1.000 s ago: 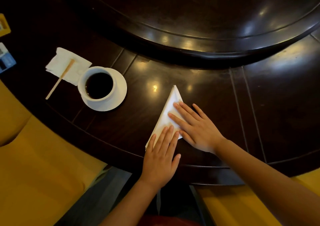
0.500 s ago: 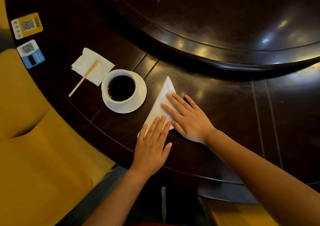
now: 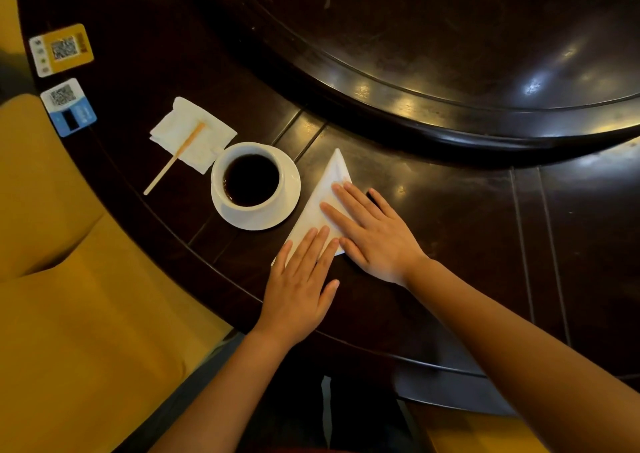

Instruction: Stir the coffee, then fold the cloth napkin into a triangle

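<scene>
Wooden stirrer (image 3: 175, 159) lies on a tissue (image 3: 192, 133) far left, beside the coffee cup (image 3: 250, 179) — next comes the napkin (image 3: 321, 203), a white triangle on the table (image 3: 450, 210), both hands — left (image 3: 300, 279), right (image 3: 372, 232) — spread flat on it.

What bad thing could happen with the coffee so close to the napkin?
The full coffee cup sits right beside the folded napkin; its saucer nearly touches the cloth. If the left hand or right hand, both pressing flat, slides the napkin sideways, it might nudge the saucer and slop coffee onto the white cloth.
</scene>
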